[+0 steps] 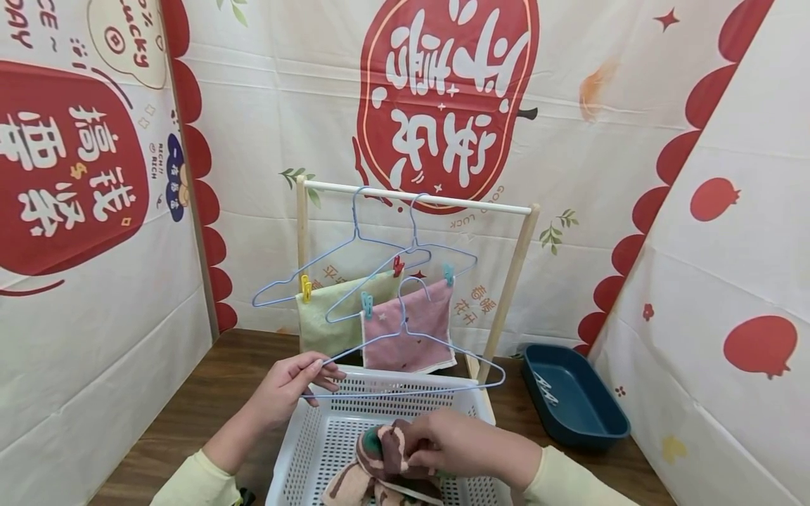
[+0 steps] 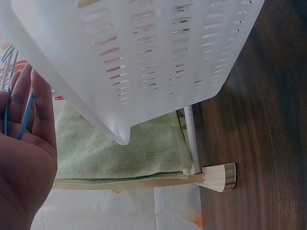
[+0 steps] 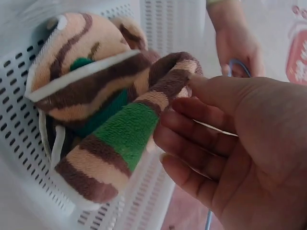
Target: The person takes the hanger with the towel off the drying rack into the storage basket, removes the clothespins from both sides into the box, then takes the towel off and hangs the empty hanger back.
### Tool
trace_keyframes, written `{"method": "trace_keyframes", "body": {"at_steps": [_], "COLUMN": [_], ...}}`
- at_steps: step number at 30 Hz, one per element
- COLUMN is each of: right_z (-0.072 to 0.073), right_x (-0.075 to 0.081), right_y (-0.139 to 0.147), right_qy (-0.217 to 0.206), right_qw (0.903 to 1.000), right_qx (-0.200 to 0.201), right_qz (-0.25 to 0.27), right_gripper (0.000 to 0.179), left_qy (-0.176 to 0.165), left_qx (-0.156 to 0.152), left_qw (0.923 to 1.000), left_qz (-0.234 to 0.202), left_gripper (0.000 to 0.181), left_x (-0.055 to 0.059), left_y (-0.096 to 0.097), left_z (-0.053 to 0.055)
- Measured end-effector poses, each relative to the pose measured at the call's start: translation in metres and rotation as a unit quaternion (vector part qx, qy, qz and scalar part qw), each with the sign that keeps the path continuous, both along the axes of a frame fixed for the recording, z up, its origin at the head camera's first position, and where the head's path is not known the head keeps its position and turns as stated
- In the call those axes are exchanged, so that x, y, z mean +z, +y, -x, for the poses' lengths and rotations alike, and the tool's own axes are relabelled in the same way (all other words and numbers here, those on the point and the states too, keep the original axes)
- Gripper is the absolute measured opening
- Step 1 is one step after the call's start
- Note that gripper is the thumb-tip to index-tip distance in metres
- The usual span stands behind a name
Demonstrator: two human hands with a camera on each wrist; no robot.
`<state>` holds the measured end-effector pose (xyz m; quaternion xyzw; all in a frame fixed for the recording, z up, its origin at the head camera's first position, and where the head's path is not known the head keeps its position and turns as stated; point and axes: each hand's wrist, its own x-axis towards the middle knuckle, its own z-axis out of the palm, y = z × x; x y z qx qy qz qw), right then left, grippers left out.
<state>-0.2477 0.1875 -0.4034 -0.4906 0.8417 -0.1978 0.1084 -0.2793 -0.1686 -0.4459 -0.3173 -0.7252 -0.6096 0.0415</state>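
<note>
My left hand [image 1: 292, 383] grips one end of a blue wire hanger [image 1: 405, 336] above the far left rim of a white plastic basket [image 1: 405, 379]. In the left wrist view the hanger's wires [image 2: 25, 115] run across the fingers. Inside the basket lies a crumpled towel [image 1: 380, 467] patterned in brown, tan and green. A fold of this towel [image 3: 132, 129] is pinched between the thumb and fingers of my right hand [image 1: 452, 446]. The right wrist view shows that fold raised above the rest of the cloth.
Behind the basket stands a rack with a white rail [image 1: 418, 195]. Two blue hangers on it carry a green cloth [image 1: 323, 320] and a pink cloth [image 1: 408, 320], held by colored clips. A dark blue tray [image 1: 579, 404] with white clips sits at right. Printed curtains surround the table.
</note>
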Motion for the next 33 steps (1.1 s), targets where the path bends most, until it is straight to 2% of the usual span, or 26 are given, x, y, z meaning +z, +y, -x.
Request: {"method": "trace_keyframes", "body": {"at_steps": [4, 8, 10, 13, 16, 21, 26, 29, 33], "right_z": [0.002, 0.001, -0.003, -0.009, -0.013, -0.016, -0.013, -0.011, -0.011], "right_x": [0.005, 0.006, 0.004, -0.004, -0.018, -0.043, -0.06, -0.065, -0.067], "right_y": [0.021, 0.042, 0.049, 0.054, 0.057, 0.061, 0.057, 0.055, 0.053], "right_qy": [-0.025, 0.018, 0.045, 0.067, 0.074, 0.079, 0.023, -0.014, -0.036], "right_qw": [0.9952, 0.9845, 0.9722, 0.943, 0.9151, 0.8955, 0.8823, 0.8768, 0.8745], "right_qx": [-0.093, -0.174, -0.23, -0.326, -0.393, -0.432, -0.467, -0.479, -0.483], "right_qz": [0.016, 0.017, 0.011, -0.016, -0.048, -0.072, -0.056, -0.04, -0.016], "right_gripper": [0.003, 0.013, 0.02, 0.038, 0.058, 0.074, 0.078, 0.077, 0.074], "left_qy": [0.0, 0.0, -0.002, -0.003, -0.004, -0.001, 0.008, 0.005, -0.009], "left_qx": [-0.002, 0.001, 0.002, 0.001, 0.003, 0.008, 0.015, 0.022, 0.041], "left_qw": [1.0, 1.0, 1.0, 1.0, 1.0, 1.0, 0.9999, 0.9997, 0.9991], "left_qz": [0.0, 0.002, 0.001, -0.003, -0.007, -0.004, -0.002, 0.0, 0.004], "left_gripper": [0.031, 0.03, 0.03, 0.03, 0.03, 0.029, 0.029, 0.029, 0.029], "left_x": [0.001, 0.001, 0.001, 0.001, 0.001, 0.0, 0.003, 0.005, 0.009], "left_y": [0.0, 0.0, -0.001, -0.001, -0.002, -0.002, -0.001, -0.002, -0.003], "left_z": [0.0, 0.0, 0.0, 0.001, 0.002, 0.004, 0.003, 0.002, -0.002]}}
